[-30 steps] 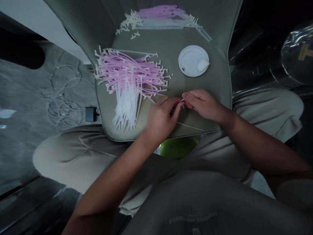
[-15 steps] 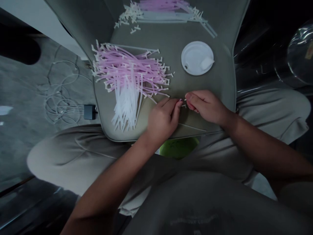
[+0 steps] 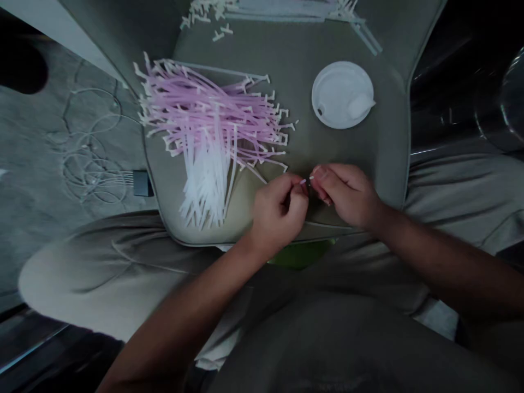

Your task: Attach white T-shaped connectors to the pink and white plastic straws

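My left hand (image 3: 278, 210) is closed in a pinch on a thin pink tube (image 3: 303, 182), of which only the short tip shows past the fingers. Facing it across a small gap, my right hand (image 3: 347, 194) pinches a small white connector (image 3: 311, 177) between thumb and forefinger. To the left of my hands lies a pile of pink tubes (image 3: 208, 103) with white angled connectors on their ends. A bundle of plain white tubes (image 3: 204, 183) lies partly over that pile. One thin pale tube (image 3: 327, 225) runs along the seat below my hands.
All this rests on a grey-green chair seat (image 3: 254, 49). A round white lid (image 3: 341, 82) lies at right. At the back are loose white T-shaped connectors (image 3: 219, 35) and more pale tubes (image 3: 282, 11). A dark box with cables (image 3: 142, 183) is beyond the seat's left edge.
The camera view has shifted and come slightly closer to the seat. Both hands keep their pinches, and the pink tip and white connector are still close together, facing each other.
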Demonstrator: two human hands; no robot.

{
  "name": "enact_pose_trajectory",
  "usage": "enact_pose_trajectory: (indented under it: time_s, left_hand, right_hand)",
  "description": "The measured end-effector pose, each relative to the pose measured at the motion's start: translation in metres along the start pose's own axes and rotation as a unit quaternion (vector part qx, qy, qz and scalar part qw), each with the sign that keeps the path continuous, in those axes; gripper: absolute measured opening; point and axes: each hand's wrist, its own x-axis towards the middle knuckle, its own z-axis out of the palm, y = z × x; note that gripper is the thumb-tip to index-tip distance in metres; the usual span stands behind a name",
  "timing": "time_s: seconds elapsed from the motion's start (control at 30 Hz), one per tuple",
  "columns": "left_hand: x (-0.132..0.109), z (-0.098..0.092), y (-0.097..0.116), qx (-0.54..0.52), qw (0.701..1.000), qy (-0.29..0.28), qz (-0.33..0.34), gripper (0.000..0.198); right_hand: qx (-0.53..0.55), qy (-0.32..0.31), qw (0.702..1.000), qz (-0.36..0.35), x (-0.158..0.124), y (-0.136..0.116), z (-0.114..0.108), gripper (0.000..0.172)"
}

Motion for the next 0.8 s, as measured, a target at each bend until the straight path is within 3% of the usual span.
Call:
enact_pose_trajectory:
  time_s: [0.33,0.8]
  left_hand:
    - [-0.0006,-0.002,-0.0011,-0.035,0.999,-0.02,0.014,0.018]
    - [0.0009,-0.0029,-0.0016,-0.031,0.999,-0.016,0.03,0.017]
  right_hand:
    - [0.011,-0.052,0.998,0.023,0.0048,-0.0023,-0.0022,0.043]
    - [0.014,-0.08,0.996,0.027,0.0046,-0.0051,-0.0044,0.043]
